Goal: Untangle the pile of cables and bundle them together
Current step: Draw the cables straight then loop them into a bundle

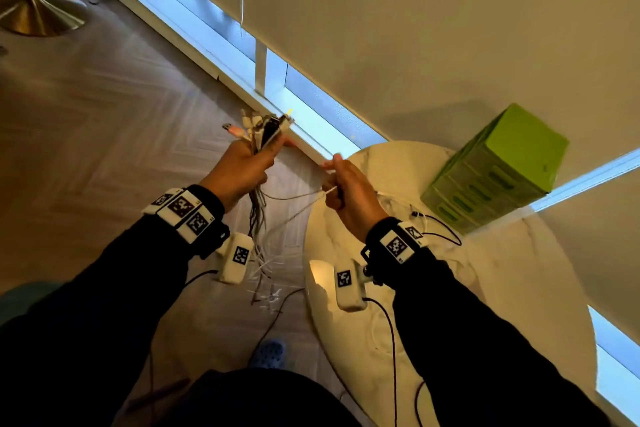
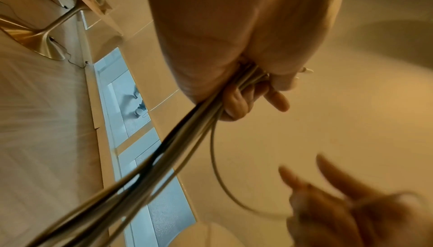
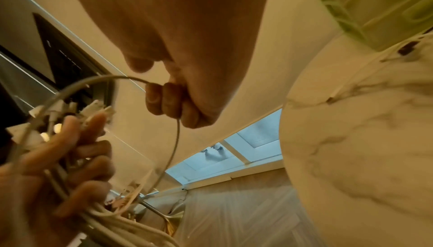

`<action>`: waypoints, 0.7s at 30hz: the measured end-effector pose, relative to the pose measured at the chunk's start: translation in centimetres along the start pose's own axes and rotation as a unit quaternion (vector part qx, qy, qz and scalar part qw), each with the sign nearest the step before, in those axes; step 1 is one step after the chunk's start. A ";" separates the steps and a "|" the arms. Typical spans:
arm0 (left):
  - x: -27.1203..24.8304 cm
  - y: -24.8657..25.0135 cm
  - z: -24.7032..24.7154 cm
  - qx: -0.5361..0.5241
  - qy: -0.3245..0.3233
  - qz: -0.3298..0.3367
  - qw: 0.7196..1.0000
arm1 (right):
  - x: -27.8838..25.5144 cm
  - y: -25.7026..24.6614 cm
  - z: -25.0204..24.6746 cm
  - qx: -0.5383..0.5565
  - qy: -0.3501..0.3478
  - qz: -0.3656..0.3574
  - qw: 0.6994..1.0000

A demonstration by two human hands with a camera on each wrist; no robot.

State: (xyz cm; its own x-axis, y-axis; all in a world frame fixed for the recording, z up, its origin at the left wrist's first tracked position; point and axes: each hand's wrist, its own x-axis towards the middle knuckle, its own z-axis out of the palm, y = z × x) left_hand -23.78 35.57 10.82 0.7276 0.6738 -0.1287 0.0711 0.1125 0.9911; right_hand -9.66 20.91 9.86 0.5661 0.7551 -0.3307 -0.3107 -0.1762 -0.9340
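My left hand (image 1: pixel 242 166) is raised over the floor and grips a bundle of white and dark cables (image 1: pixel 258 218). The bundle's connector ends (image 1: pixel 263 125) stick up above the fist, and the loose lengths hang down to the floor. In the left wrist view the left hand's fingers (image 2: pixel 243 99) curl round the cable bundle (image 2: pixel 164 158). My right hand (image 1: pixel 346 191), just right of it at the table's edge, grips a single white cable (image 1: pixel 304 204) that runs back into the bundle. The right wrist view shows the right hand's fingers (image 3: pixel 168 103) closed round that white cable (image 3: pixel 175 149).
A round marble table (image 1: pixel 485 305) stands at the right. On it are a green drawer box (image 1: pixel 495 170) at its far side and a thin black cable (image 1: pixel 446 232). A brass lamp base (image 1: pixel 38 17) stands at the far left. A blue slipper (image 1: pixel 270 354) lies on the wood floor below.
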 end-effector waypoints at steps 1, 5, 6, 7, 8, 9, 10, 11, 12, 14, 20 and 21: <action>0.3 0.2 0.0 -0.016 0.004 0.001 1.000 | -0.2 0.7 -0.8 -0.067 -0.010 0.004 0.998; 1.2 0.7 0.8 -0.040 0.003 0.003 0.999 | -1.9 3.3 -2.5 -0.487 -0.224 0.050 0.843; 1.3 0.7 1.2 -0.036 -0.009 0.005 0.999 | -1.9 3.5 -2.3 -0.553 -0.215 0.052 0.803; 1.2 0.7 1.7 -0.027 -0.023 0.005 0.999 | -2.1 3.2 -1.9 -0.589 -0.172 0.038 0.789; 1.2 0.5 2.1 -0.016 -0.036 0.004 0.999 | -2.0 2.7 -1.2 -0.607 -0.118 0.019 0.785; 1.1 0.5 2.7 -0.007 -0.050 0.002 0.999 | -1.9 2.0 -0.7 -0.617 -0.067 -0.005 0.784; 1.0 0.4 3.1 0.002 -0.061 -0.001 0.998 | -1.4 1.6 -0.3 -0.623 -0.027 -0.032 0.781; 0.8 0.5 3.6 0.016 -0.067 -0.005 0.998 | -1.1 1.1 0.0 -0.614 -0.007 -0.065 0.787; 0.7 0.6 4.0 0.033 -0.072 -0.006 0.997 | -0.7 0.7 0.4 -0.578 -0.009 -0.098 0.810; 0.5 0.8 5.0 0.058 -0.088 -0.004 0.994 | -0.4 -0.3 1.1 -0.442 -0.078 -0.134 0.884; 0.8 2.5 5.8 0.205 -0.104 0.059 0.972 | -1.6 -1.2 4.2 -0.225 -0.115 -0.101 0.962; 0.9 2.9 5.4 0.194 -0.123 0.048 0.972 | -1.6 -1.5 4.6 -0.216 -0.085 -0.084 0.969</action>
State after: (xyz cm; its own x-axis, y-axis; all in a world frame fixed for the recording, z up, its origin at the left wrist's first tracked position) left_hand -19.21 32.52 13.76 0.8816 0.4667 -0.0704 0.2124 -0.2591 0.9422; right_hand -13.65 22.89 12.39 0.4348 0.8832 -0.1757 0.1442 -0.2609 -0.9545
